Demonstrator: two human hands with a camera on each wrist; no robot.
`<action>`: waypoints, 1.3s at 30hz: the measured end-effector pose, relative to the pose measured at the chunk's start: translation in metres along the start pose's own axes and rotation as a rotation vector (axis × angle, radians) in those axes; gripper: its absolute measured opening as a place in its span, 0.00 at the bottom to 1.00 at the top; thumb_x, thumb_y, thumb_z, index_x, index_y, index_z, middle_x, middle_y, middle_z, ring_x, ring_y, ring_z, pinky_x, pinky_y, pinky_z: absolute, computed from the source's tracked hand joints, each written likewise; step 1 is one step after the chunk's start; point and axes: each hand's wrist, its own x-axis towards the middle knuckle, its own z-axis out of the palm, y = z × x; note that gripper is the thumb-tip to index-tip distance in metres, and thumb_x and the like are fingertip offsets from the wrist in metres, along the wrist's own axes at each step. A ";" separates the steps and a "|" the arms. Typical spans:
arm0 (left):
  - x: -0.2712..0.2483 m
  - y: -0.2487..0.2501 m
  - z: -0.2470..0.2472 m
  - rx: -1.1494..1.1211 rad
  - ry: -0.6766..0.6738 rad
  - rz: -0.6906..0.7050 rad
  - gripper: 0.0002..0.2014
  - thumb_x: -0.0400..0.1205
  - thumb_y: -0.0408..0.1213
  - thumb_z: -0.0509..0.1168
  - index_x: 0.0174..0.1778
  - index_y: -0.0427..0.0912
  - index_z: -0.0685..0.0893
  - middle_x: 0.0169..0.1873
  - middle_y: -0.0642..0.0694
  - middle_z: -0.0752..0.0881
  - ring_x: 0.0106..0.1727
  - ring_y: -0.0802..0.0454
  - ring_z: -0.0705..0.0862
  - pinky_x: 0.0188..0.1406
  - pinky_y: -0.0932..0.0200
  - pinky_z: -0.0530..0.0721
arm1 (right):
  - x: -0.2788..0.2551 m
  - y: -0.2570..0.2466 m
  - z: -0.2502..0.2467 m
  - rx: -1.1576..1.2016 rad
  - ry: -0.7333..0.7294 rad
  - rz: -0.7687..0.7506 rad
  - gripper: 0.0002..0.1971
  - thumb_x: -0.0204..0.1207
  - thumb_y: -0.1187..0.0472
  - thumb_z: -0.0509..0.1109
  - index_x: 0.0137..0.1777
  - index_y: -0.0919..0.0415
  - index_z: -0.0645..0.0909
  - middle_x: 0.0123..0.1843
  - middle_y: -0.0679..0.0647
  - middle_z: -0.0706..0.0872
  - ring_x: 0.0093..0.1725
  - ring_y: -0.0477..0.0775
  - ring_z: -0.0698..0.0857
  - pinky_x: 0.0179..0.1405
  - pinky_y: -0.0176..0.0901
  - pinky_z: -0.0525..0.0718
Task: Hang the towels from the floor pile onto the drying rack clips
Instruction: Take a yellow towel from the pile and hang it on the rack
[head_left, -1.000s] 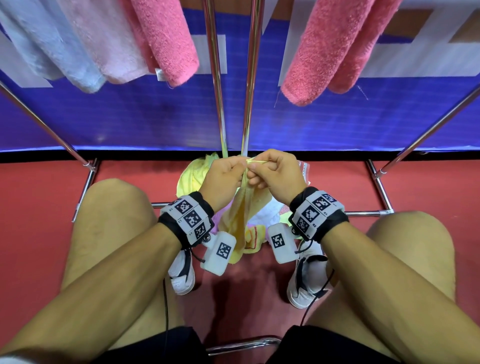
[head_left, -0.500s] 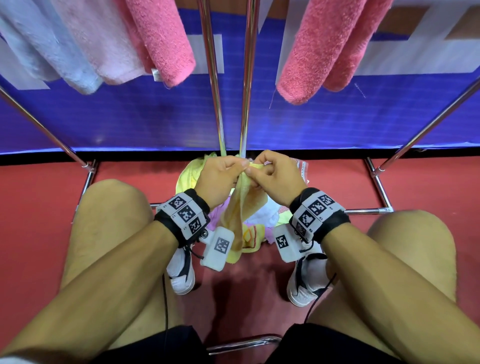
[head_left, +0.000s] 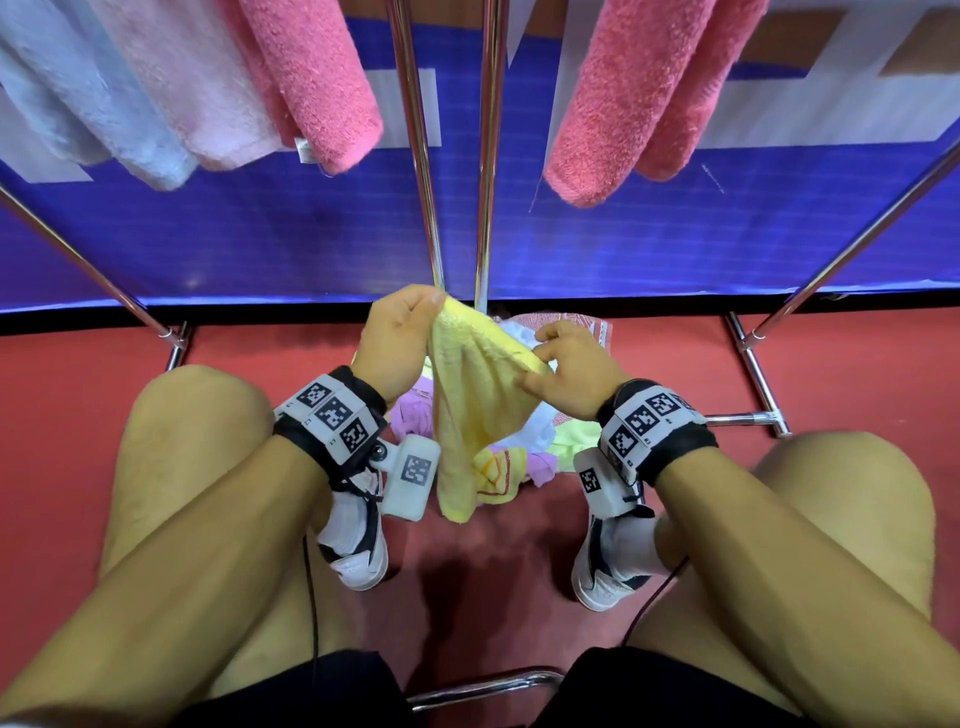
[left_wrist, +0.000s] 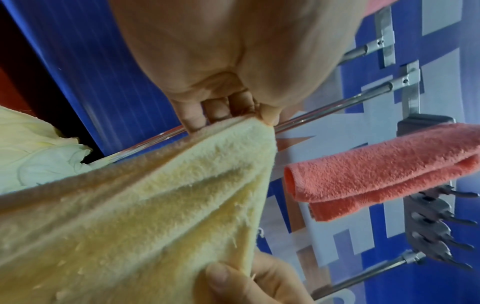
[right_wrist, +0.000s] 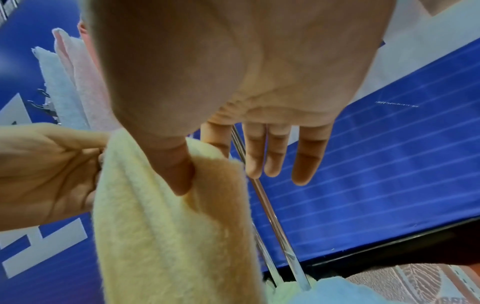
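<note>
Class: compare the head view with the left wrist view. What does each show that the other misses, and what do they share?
Only the head view shows the floor pile, the person's knees and shoes, and the pale blue towel and pale pink towel hanging at upper left.

Only the left wrist view shows the rack's empty metal clips below the hung pink towel, and the left hand's fingertips pinching the towel's edge.

Both show the yellow towel held by the left hand and the right hand, and the rack's chrome poles.
</note>
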 end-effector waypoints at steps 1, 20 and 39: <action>0.001 0.000 -0.003 0.006 0.013 -0.003 0.12 0.81 0.47 0.61 0.37 0.51 0.88 0.29 0.53 0.82 0.38 0.48 0.79 0.50 0.32 0.84 | -0.001 0.002 -0.001 -0.009 0.019 -0.016 0.15 0.77 0.52 0.74 0.43 0.66 0.89 0.62 0.62 0.81 0.66 0.59 0.76 0.58 0.40 0.69; 0.007 -0.020 -0.025 0.139 0.217 -0.007 0.14 0.86 0.37 0.60 0.46 0.29 0.84 0.35 0.44 0.79 0.38 0.51 0.76 0.41 0.55 0.76 | -0.001 0.000 -0.010 0.039 0.405 -0.101 0.09 0.72 0.52 0.79 0.39 0.57 0.86 0.33 0.53 0.86 0.35 0.53 0.83 0.39 0.47 0.83; 0.016 -0.019 -0.009 0.047 0.279 -0.042 0.21 0.75 0.59 0.63 0.39 0.43 0.86 0.26 0.46 0.76 0.32 0.48 0.76 0.43 0.29 0.88 | 0.010 -0.007 -0.018 0.385 0.532 0.129 0.12 0.76 0.49 0.72 0.36 0.55 0.79 0.26 0.50 0.74 0.32 0.56 0.76 0.37 0.46 0.79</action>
